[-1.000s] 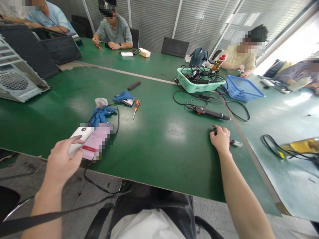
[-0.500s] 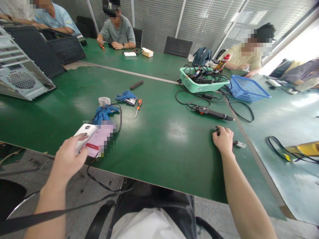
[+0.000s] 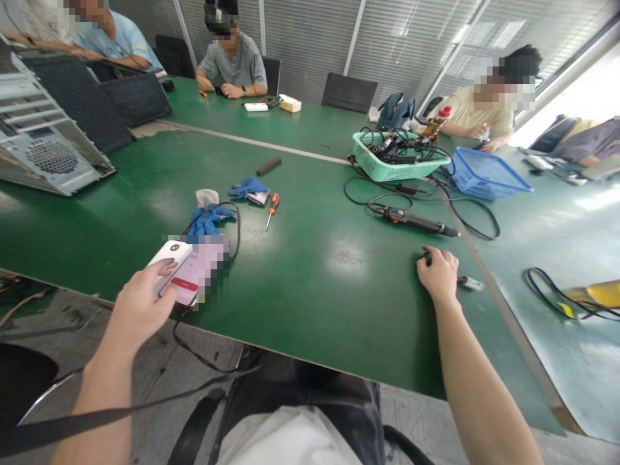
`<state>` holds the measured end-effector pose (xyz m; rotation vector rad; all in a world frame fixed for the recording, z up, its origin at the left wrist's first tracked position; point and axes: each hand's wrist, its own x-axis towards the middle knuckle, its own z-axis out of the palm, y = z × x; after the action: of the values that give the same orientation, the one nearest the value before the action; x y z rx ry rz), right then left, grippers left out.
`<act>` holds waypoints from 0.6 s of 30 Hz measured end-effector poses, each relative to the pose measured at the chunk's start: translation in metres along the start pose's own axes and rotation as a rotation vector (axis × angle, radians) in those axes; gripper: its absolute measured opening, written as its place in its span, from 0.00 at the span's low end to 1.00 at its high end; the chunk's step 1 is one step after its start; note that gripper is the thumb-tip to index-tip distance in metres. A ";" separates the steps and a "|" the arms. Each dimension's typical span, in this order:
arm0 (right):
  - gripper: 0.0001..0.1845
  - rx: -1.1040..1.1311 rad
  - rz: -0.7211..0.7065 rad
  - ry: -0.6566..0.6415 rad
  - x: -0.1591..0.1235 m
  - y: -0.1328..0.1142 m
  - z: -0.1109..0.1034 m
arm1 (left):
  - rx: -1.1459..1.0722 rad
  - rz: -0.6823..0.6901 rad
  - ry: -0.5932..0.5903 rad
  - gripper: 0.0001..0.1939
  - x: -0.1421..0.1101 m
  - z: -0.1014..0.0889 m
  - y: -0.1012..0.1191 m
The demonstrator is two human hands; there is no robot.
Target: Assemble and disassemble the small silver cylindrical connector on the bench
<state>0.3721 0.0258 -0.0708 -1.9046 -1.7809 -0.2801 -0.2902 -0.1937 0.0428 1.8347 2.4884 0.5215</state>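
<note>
1. Smartphone (image 3: 169, 259), white with a round camera lens, sits in the left hand (image 3: 138, 311), whose fingers curl around it and lie across its back, just above the near edge of the green table top (image 3: 329, 323).
2. A pixelated pink panel (image 3: 202, 270) with a red bar lies against the phone; the blur hides what it is.
3. The right hand (image 3: 438, 274) rests on the table, its fingers curled down over a small dark object (image 3: 427, 258), with a small white plug (image 3: 469, 283) just beside it.
4. Compared with the earlier frames, both hands keep much the same pose, while the whole tabletop has slid rightward in view. The phone also rides slightly higher.
5. Beyond the left hand lie a blue glove (image 3: 206, 221), looped by a black cable (image 3: 236, 226), and an orange-handled screwdriver (image 3: 272, 210). An electric screwdriver (image 3: 416, 222) lies well ahead of the right hand, below a green basket (image 3: 400, 166) of tangled wires and a blue basket (image 3: 487, 175).
</note>
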 end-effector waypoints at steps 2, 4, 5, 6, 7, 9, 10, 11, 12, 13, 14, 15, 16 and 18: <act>0.24 -0.003 -0.004 0.005 0.000 0.000 0.000 | -0.004 -0.004 -0.001 0.26 0.000 0.000 -0.001; 0.24 -0.003 -0.007 0.004 -0.001 0.000 0.000 | -0.007 -0.004 -0.009 0.26 0.001 -0.001 0.000; 0.24 -0.001 -0.007 0.001 -0.001 0.000 0.000 | -0.006 -0.006 -0.011 0.26 0.001 -0.001 0.001; 0.24 0.002 -0.006 -0.002 -0.001 0.000 0.000 | -0.003 -0.012 -0.012 0.26 0.001 -0.002 0.002; 0.24 0.005 -0.004 -0.003 -0.001 0.000 0.000 | 0.003 -0.021 -0.011 0.26 0.001 -0.003 0.003; 0.24 0.014 -0.002 -0.007 -0.001 0.001 0.001 | 0.017 -0.036 -0.016 0.25 0.001 -0.005 0.005; 0.24 0.018 -0.003 -0.008 -0.001 0.001 0.001 | 0.020 -0.036 -0.018 0.25 0.001 -0.006 0.007; 0.24 0.021 -0.007 -0.009 0.000 0.001 0.001 | 0.022 -0.036 -0.015 0.25 0.002 -0.007 0.007; 0.25 0.023 -0.013 -0.008 0.000 0.001 0.001 | 0.022 -0.034 -0.010 0.25 0.002 -0.008 0.008; 0.25 0.022 -0.020 -0.005 0.000 0.002 0.001 | 0.024 -0.033 -0.007 0.25 0.002 -0.008 0.008; 0.25 0.020 -0.028 -0.001 0.000 0.002 0.001 | 0.027 -0.033 -0.005 0.25 0.002 -0.008 0.008; 0.25 0.016 -0.035 0.004 0.000 0.002 0.001 | 0.029 -0.033 -0.007 0.25 0.003 -0.009 0.008; 0.24 0.011 -0.041 0.006 0.000 0.002 0.001 | 0.030 -0.031 -0.012 0.25 0.003 -0.009 0.008; 0.24 0.001 -0.040 -0.006 0.000 0.002 0.001 | 0.024 -0.023 -0.014 0.26 0.004 -0.009 0.008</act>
<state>0.3739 0.0264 -0.0722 -1.8726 -1.8242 -0.2875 -0.2858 -0.1898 0.0540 1.8093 2.5138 0.4783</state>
